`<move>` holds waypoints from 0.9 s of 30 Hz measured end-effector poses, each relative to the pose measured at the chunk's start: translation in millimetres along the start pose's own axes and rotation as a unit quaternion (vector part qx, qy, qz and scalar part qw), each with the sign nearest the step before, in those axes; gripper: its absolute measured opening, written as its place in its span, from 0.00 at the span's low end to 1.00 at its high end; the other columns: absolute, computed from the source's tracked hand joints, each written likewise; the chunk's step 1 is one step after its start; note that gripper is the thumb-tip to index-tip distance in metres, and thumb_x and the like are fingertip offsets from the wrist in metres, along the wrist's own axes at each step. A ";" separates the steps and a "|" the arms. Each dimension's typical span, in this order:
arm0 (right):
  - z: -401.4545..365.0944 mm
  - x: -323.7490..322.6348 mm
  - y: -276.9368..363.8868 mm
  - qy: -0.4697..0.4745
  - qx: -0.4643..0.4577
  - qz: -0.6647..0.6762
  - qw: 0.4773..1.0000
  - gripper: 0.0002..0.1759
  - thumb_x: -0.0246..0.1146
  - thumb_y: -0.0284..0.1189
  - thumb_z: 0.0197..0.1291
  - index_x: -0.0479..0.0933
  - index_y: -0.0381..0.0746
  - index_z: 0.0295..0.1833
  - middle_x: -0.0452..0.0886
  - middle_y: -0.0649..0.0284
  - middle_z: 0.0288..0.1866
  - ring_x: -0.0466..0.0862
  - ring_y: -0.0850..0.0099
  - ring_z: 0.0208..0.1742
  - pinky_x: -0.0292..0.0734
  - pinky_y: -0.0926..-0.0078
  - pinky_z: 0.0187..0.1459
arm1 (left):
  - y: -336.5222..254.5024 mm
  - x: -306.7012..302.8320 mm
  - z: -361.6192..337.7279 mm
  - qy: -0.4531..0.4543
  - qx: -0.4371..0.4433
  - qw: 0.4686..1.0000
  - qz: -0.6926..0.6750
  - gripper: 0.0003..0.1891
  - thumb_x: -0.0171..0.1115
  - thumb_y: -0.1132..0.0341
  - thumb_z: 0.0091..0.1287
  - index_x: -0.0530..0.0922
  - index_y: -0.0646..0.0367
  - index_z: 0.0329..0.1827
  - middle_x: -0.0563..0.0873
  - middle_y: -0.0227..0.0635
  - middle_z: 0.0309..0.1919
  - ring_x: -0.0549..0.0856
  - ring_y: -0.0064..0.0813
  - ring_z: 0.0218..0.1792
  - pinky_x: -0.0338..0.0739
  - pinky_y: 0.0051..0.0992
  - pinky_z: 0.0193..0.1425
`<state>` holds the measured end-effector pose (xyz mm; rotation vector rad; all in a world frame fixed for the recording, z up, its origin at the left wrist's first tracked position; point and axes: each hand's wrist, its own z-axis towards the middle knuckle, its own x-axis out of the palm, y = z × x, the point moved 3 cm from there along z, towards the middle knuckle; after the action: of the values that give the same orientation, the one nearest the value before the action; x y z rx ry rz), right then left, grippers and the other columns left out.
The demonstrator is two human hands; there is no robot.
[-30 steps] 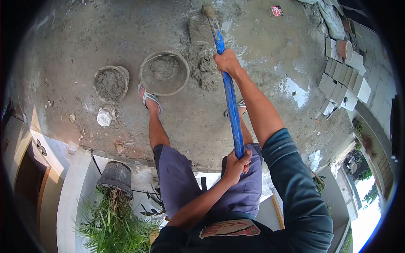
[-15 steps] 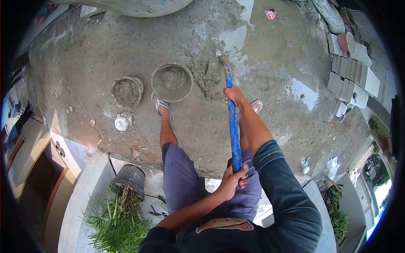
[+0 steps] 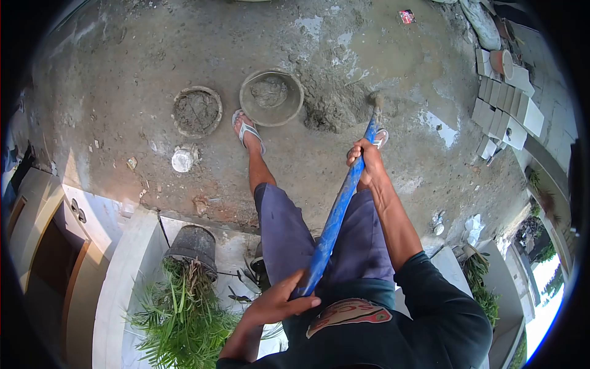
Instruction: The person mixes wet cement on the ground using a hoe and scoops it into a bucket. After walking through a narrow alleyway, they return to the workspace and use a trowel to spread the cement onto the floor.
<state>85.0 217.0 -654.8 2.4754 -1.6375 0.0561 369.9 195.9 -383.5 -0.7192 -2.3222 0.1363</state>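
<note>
A long blue-handled tool [image 3: 337, 216] slants across the front of my body. My right hand [image 3: 367, 158] is wrapped round its upper part. Near the handle's lower end, at my waist, my left hand [image 3: 278, 302] grips it with the thumb laid over the side; its other fingers are partly hidden. The far end of the tool rests at the wet grey mortar [image 3: 335, 101], and I cannot make out the shape of its head there. A wide basin [image 3: 299, 101] with some mortar inside stands left of the pile, touching or nearly touching my sandalled foot.
A smaller bucket [image 3: 178, 117] full of mortar and a white tub [image 3: 182, 161] stand at the left. Grey blocks [image 3: 499, 114] are stacked at the right, with a terracotta pot [image 3: 502, 63]. Behind my legs are a dark plant pot [image 3: 193, 243] and a low ledge.
The tool's far end has moved right and the handle now tilts. My left hand has drawn back left toward my waist, and more of the mortar pile shows.
</note>
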 end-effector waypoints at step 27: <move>29.4 -35.2 -13.6 0.007 -0.074 0.197 0.978 0.05 0.57 0.23 0.60 0.67 0.40 0.34 0.71 0.64 0.23 0.76 0.68 0.24 0.78 0.63 0.30 | 40.8 -108.3 98.7 -0.231 -0.082 0.844 0.478 0.20 0.78 0.59 0.51 0.78 0.54 0.42 0.84 0.40 0.28 0.85 0.46 0.33 0.76 0.41 0.37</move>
<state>81.7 249.4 -689.9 2.0077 -2.0205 0.0030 390.4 182.2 -533.6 -2.0799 -2.1690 0.6139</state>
